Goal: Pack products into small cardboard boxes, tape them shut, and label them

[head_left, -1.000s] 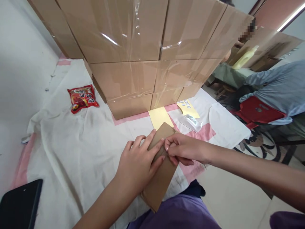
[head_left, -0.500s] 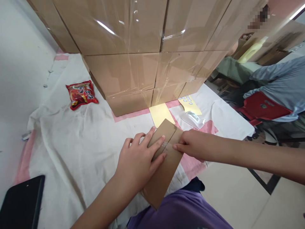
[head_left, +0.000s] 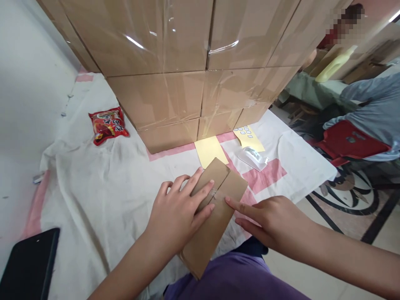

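A small brown cardboard box point(head_left: 208, 237) lies at an angle at the table's front edge, a seam and a bit of clear tape near its far end. My left hand point(head_left: 179, 204) is laid over its left side and holds it, thumb and forefinger on the top face, the other fingers toward the left edge. My right hand point(head_left: 265, 216) is open at the box's right side. Its forefinger touches the top face near the seam, and the thumb is stretched out below.
Taped cartons point(head_left: 156, 96) stand stacked at the back. Yellow paper point(head_left: 211, 151), a sticker sheet point(head_left: 250, 139) and a white tape dispenser point(head_left: 253, 158) lie before them. A red snack packet point(head_left: 108, 126) and a dark phone point(head_left: 29, 264) are left. Another person's sleeve point(head_left: 371, 100) shows right.
My right hand has drawn back toward me from the box's right edge, and its fingers have opened from a closed pinch. The left hand has stayed on the box.
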A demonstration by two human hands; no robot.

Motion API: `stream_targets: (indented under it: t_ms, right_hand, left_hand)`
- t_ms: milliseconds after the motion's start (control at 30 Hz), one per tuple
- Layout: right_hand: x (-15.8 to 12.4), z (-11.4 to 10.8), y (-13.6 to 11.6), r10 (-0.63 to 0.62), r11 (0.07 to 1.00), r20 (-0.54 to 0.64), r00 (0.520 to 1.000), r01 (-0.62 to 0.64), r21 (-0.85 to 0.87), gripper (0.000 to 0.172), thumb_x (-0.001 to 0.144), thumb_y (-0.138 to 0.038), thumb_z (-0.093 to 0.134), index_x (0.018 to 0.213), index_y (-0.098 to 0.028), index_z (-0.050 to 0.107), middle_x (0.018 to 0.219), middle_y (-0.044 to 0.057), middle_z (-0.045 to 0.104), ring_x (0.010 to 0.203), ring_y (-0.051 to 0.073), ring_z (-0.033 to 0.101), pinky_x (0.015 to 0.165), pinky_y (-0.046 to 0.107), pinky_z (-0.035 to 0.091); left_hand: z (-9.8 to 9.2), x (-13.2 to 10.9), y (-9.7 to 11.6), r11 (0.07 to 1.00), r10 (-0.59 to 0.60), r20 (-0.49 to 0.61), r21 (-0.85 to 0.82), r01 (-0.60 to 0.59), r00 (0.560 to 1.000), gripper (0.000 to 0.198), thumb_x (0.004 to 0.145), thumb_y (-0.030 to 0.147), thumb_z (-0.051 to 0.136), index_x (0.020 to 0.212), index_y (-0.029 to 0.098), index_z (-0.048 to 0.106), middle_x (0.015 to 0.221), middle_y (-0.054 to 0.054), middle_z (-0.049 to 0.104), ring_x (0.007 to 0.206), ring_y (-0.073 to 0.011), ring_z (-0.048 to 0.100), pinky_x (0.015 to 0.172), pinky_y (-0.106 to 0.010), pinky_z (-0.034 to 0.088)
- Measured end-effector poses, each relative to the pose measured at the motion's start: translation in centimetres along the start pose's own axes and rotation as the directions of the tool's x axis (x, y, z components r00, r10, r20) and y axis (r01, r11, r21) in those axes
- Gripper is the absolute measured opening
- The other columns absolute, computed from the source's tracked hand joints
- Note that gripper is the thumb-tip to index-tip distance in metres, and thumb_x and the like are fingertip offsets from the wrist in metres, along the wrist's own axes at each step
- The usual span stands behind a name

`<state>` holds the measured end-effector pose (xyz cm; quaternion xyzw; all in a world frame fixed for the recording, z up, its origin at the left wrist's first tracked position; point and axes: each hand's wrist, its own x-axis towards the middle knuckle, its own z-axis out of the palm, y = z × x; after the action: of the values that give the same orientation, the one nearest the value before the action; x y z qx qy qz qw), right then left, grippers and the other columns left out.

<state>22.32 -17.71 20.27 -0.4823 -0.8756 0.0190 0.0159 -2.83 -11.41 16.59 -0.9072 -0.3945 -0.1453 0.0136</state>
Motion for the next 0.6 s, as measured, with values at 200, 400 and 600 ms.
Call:
stream_targets:
  t_ms: [200,400,600]
  right_hand:
    - [0.6,0.8,0.1,-0.039,0.992,-0.023,0.999,0.041,0.122,0.05,0.105,-0.046,0.049,0.145,-0.018,0.057,0.065,0.002,0.07,0.052,0.017,0.061,0.051,0.032,0.022]
    - [-3.5,2.4,6.4,0.357,0.911,-0.165,0.919,-0.303,0.28,0.041,0.103,-0.044,0.048,0.094,-0.02,0.08,0.056,0.001,0.065,0.047,0.013,0.053,0.051,0.029,0.03]
    - [-3.2,6.2,22.5,0.763,0.634,-0.256,0.593,-0.612,0.473,0.04,0.096,-0.044,0.051,0.094,-0.017,0.081,0.068,0.003,0.069,0.061,0.018,0.058,0.059,0.029,0.043]
  left_hand:
    - [-0.2,0.4,0.0,0.983,0.169,-0.096,-0.059,-0.175,0.981,0.03,0.102,0.037,0.049,0.124,0.035,0.07,0.156,0.002,0.052,0.128,-0.0279,0.057,0.093,-0.046,0.043]
    - [0.2,0.4,-0.1,0.981,0.163,-0.17,-0.082,-0.179,0.972,0.021,0.099,0.033,0.056,0.11,0.032,0.074,0.145,0.004,0.062,0.125,-0.0267,0.058,0.094,-0.044,0.042]
    - [0.1,0.4,0.0,0.972,0.208,-0.214,-0.06,-0.226,0.954,0.021,0.095,0.023,0.06,0.113,0.027,0.071,0.135,0.0,0.069,0.121,-0.0238,0.06,0.092,-0.041,0.045]
